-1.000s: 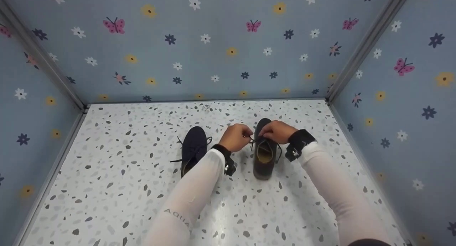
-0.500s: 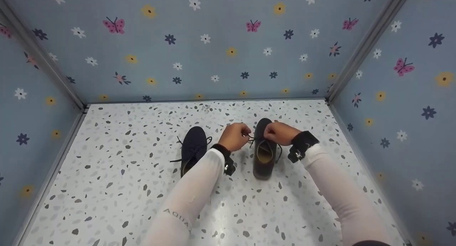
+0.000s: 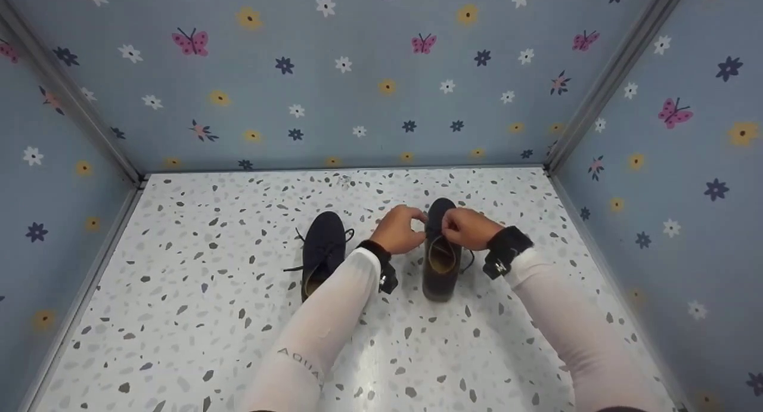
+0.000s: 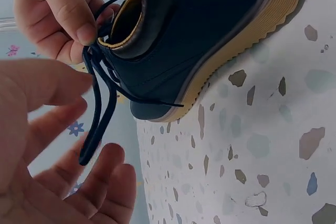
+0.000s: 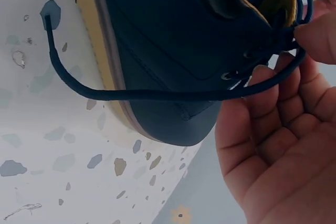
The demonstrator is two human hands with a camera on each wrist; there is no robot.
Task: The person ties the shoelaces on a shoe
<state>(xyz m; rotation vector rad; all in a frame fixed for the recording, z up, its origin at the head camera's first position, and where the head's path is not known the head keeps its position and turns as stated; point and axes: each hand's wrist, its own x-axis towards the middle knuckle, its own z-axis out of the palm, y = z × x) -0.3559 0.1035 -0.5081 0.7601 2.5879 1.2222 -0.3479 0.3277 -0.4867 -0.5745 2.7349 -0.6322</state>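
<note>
A dark navy lace-up shoe (image 3: pixel 440 281) with a yellowish sole stands on the floor between my hands, toe toward the back wall. My right hand (image 3: pixel 474 228) pinches its shoelace at the knot, over the top eyelets, between thumb and fingers. A lace loop (image 4: pixel 90 148) hangs down there in the left wrist view. My left hand (image 3: pixel 398 232) is beside the shoe's left side, fingers spread and loosely bent around that loop, the thumb tip close to it. One long lace end (image 5: pixel 157 95) crosses the shoe's outer side onto the floor in the right wrist view.
A second dark shoe (image 3: pixel 325 239), its laces tied with ends sticking out, stands to the left, partly covered by my left sleeve (image 3: pixel 325 328). The speckled floor (image 3: pixel 208 251) meets a blue flowered back wall (image 3: pixel 357 108) and side walls.
My left hand's fingers have let go of the lace they pinched and spread apart, shifting slightly toward the shoe. My right hand has moved slightly back to the right, still at the laces.
</note>
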